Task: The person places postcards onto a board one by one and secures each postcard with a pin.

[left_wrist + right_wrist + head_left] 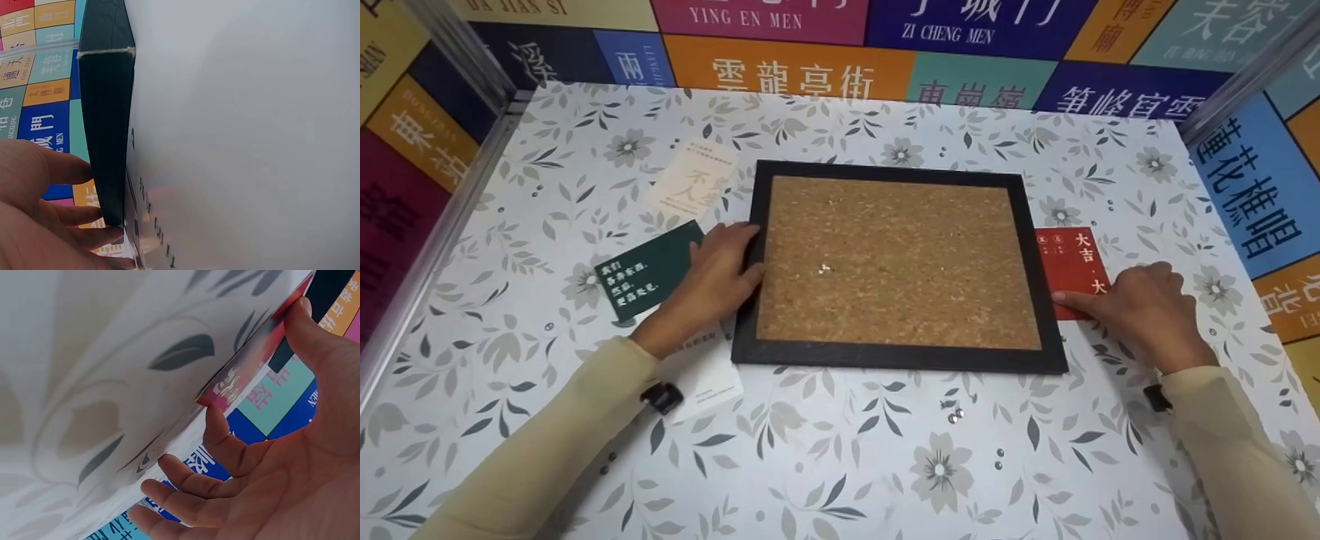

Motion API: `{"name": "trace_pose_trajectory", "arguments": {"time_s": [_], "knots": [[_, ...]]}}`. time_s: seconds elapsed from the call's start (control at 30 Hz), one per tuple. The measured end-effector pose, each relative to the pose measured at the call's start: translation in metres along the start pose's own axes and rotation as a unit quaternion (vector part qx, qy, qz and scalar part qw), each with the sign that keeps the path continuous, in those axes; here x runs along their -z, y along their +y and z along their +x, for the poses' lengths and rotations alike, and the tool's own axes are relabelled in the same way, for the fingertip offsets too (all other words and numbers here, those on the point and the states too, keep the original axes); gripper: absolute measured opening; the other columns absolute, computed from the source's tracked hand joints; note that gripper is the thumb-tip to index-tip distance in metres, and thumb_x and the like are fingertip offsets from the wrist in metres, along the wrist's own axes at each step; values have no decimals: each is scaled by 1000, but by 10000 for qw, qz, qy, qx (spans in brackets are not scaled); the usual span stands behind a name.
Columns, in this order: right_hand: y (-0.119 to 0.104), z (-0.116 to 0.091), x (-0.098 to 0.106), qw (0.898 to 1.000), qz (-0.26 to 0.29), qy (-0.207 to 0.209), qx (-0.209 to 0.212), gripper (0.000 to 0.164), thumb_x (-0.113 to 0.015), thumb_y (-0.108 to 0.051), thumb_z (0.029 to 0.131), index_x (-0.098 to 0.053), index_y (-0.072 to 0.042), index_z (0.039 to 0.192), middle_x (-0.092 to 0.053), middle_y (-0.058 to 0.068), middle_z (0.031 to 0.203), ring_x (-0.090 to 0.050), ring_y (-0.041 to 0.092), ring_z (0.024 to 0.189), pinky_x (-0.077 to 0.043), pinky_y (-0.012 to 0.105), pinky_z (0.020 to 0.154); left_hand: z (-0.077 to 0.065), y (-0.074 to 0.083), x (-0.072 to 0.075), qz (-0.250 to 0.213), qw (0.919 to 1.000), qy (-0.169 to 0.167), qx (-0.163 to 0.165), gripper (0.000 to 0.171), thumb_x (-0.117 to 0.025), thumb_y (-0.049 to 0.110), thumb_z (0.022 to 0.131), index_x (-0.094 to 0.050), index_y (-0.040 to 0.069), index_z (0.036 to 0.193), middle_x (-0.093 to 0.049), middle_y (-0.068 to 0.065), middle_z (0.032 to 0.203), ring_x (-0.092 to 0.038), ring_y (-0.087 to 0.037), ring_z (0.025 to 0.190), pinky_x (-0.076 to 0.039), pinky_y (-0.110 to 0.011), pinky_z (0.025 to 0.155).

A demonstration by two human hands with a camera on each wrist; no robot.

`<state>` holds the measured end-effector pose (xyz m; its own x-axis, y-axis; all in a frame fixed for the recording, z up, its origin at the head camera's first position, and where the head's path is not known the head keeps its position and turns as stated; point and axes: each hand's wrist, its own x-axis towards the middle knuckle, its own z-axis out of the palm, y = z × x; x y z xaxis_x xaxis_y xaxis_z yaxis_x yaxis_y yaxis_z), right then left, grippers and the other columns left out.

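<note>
A cork board [896, 262] in a black frame [900, 356] lies flat on the table. My left hand [712, 277] rests against the frame's left side, with thumb and fingers touching it. The left wrist view shows that hand [56, 208] beside the dark frame edge [104, 129]. On the right, a red card [1072, 259] printed with white characters lies beside the frame. My right hand [1147, 311] reaches over it, thumb extended onto the card near the frame. In the right wrist view, thumb and index finger are spread along the card [228, 385]; the other fingers lie lower.
A dark green card [649, 270], a cream card [694, 180] and a white card [709, 382] lie left of the board, partly overlapped by the left arm. Small shiny pins [955, 415] sit before the frame, and others [825, 268] on the cork. A printed wall [795, 75] stands behind.
</note>
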<state>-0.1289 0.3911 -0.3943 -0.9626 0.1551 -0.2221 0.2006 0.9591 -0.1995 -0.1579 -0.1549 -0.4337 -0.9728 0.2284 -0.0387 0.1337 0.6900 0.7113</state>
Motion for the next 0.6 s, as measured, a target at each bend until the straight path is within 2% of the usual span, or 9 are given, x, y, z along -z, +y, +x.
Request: {"name": "trace_pose_trajectory", "arguments": {"time_s": [0.17, 0.33, 0.4, 0.47, 0.53, 0.6], "knots": [[-1, 1, 0, 9998, 132, 147, -88, 92, -79, -85, 80, -56, 4, 86, -49, 27, 92, -52, 37, 74, -41, 41, 55, -4, 8, 4, -22, 10000, -78, 44, 63, -63, 17, 109, -42, -1, 166, -38, -22, 173, -20, -43, 166, 5, -76, 128], [-2, -1, 1, 9991, 378, 135, -166, 90, -82, -80, 82, -52, 3, 98, -54, 19, 78, -54, 31, 62, -41, 40, 53, -3, 2, 1, -42, 10000, -62, 66, 63, -62, 18, 110, -41, 0, 167, -37, -20, 175, -16, -45, 167, 6, -76, 127], [-1, -3, 2, 9985, 502, 122, -170, 89, -81, -74, 87, -50, 6, 109, -56, 21, 84, -56, 33, 67, -42, 41, 56, -2, 0, 0, -40, 9999, -56, 81, 63, -62, 19, 110, -41, 0, 167, -37, -19, 175, -15, -45, 167, 7, -76, 127], [1, -4, 4, 9975, 679, 136, -155, 85, -76, -64, 97, -49, 12, 123, -60, 27, 96, -59, 37, 77, -44, 42, 62, -5, 6, 3, -60, 9998, -111, 140, 63, -62, 18, 110, -40, 0, 167, -36, -20, 175, -14, -45, 167, 8, -75, 128], [4, -6, 6, 9956, 895, 243, -92, 76, -69, -50, 106, -47, 16, 137, -64, 35, 108, -62, 41, 87, -47, 41, 65, -7, 11, 5, -62, 9997, -163, 178, 63, -62, 17, 111, -40, -1, 167, -36, -20, 175, -13, -45, 168, 8, -74, 128], [7, -6, 9, 9929, 1125, 387, 5, 64, -63, -36, 110, -52, 17, 143, -69, 37, 116, -65, 38, 91, -50, 38, 65, -9, 18, 8, -56, 9995, -222, 235, 63, -62, 16, 111, -39, -1, 167, -35, -20, 175, -11, -45, 168, 8, -73, 129]]}}
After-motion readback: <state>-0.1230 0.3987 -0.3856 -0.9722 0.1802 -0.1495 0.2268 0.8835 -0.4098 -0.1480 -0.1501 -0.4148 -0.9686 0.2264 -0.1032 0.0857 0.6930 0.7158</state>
